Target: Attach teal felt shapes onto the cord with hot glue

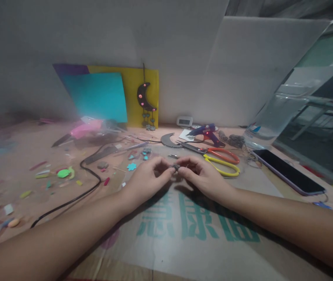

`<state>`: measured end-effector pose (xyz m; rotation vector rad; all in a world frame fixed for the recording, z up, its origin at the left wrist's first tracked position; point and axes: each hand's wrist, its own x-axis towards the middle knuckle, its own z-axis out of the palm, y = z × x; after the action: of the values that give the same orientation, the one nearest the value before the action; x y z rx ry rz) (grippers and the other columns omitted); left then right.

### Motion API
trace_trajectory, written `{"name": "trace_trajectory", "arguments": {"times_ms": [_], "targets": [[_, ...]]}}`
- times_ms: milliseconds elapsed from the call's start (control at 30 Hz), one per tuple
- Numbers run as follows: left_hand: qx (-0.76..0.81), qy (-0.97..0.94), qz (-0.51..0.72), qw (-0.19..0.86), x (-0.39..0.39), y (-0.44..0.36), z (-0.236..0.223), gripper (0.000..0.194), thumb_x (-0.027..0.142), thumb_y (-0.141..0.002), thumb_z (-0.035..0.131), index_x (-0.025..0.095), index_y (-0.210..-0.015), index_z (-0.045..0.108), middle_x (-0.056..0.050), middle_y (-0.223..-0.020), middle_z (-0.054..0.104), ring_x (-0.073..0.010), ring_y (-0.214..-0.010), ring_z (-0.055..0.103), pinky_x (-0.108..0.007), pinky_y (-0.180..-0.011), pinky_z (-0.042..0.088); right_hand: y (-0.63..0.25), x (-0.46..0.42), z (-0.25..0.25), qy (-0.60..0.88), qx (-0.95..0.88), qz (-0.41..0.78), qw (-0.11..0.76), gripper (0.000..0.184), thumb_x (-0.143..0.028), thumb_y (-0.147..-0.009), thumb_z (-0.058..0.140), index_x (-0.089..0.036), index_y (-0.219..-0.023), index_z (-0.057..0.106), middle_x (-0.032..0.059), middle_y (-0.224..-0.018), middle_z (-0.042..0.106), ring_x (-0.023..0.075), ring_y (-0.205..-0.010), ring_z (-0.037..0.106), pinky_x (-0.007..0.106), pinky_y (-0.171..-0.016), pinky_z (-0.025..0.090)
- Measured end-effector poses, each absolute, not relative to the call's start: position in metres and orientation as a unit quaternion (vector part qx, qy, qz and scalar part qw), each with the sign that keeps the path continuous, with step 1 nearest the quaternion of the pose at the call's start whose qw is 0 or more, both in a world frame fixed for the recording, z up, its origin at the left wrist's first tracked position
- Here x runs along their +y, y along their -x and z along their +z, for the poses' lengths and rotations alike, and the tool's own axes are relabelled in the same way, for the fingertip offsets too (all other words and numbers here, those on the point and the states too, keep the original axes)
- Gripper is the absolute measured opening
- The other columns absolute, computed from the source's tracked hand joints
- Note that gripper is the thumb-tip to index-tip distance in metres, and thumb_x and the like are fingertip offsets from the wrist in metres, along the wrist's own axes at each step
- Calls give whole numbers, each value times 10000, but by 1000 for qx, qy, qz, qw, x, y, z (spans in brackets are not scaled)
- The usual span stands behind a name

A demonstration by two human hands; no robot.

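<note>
Above the printed sheet, my left hand and my right hand meet fingertip to fingertip. Between them they pinch a small dark grey piece; fingers cover much of it, so its exact shape is unclear. Just beyond the fingertips lies a small metal-looking bit. A blue flower-shaped cutout rests left of my left hand, near a few small blue and grey pieces. Scissors with one orange and one yellow handle loop lie beyond my right hand. Behind them is a flat grey crescent.
A decorated crescent hanging leans with yellow and blue sheets against the wall. At the back stands a glue gun with a red light. A phone lies right. Scraps, a black cord and a pink-handled tool fill the left.
</note>
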<state>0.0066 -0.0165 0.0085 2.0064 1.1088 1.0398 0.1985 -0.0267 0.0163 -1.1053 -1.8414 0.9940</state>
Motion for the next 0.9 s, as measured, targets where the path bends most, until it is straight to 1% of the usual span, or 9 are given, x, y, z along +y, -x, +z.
{"name": "trace_trajectory", "arguments": {"times_ms": [67,100,233,400,500,600,733,833,900], "targets": [[425,-756,392,307,-16,-7,9,172,329,-862,571,175,-791,600,-20,-795,655,-167,-758,604,-277,-693,449,-201,-26,16,426,-725,355,408,373,-433,-883,590,-202,-1168,522,24,-939,582,97,-601,502,230,-517,403],[428,-756,389,306,-16,-6,9,172,328,-862,569,176,-786,594,-19,-796,651,-167,-761,600,-278,-693,446,-202,-25,15,426,-723,339,425,377,-430,-885,590,-208,-1179,510,24,-952,574,100,-606,502,235,-521,406],[430,-755,391,306,-14,-5,6,159,321,-865,566,180,-793,581,-12,-803,638,-162,-769,590,-280,-704,440,-207,-20,18,447,-736,235,452,169,-335,-917,538,-193,-984,600,26,-860,601,139,-704,549,260,-612,434],[433,-736,409,322,-9,-3,0,148,313,-866,560,182,-797,561,-10,-793,616,-163,-766,580,-284,-708,440,-224,-11,42,455,-746,173,454,212,-173,-921,410,-189,-934,621,19,-777,596,141,-696,556,274,-636,438],[433,-729,414,331,-8,-3,-1,157,321,-867,557,182,-794,555,-13,-788,611,-164,-762,577,-282,-704,439,-235,-5,58,450,-755,120,462,167,-168,-894,456,-189,-956,609,38,-840,616,157,-742,574,294,-674,464],[435,-728,414,331,-8,-3,0,160,328,-863,560,182,-796,557,-11,-785,610,-163,-758,574,-281,-704,434,-239,1,61,433,-802,53,409,207,-241,-876,568,-180,-1071,599,87,-1018,642,195,-868,602,337,-777,491],[436,-729,413,328,-9,-5,3,164,329,-856,564,181,-786,558,-6,-768,609,-160,-746,576,-279,-695,430,-236,11,39,422,-867,-23,265,333,-260,-893,580,-165,-1212,589,134,-1199,636,270,-1103,579,424,-931,461],[437,-732,410,323,-10,-6,4,162,324,-849,571,179,-777,557,-7,-757,610,-163,-748,578,-282,-698,432,-233,16,21,419,-887,-45,187,328,-214,-900,566,-160,-1221,610,134,-1129,666,273,-1073,594,437,-934,457],[436,-733,408,325,-11,-6,5,157,321,-848,570,181,-778,554,-5,-760,608,-162,-748,576,-283,-703,434,-231,17,16,427,-887,-55,167,308,-162,-916,506,-159,-1197,634,134,-1065,670,262,-1024,610,427,-919,463]]}}
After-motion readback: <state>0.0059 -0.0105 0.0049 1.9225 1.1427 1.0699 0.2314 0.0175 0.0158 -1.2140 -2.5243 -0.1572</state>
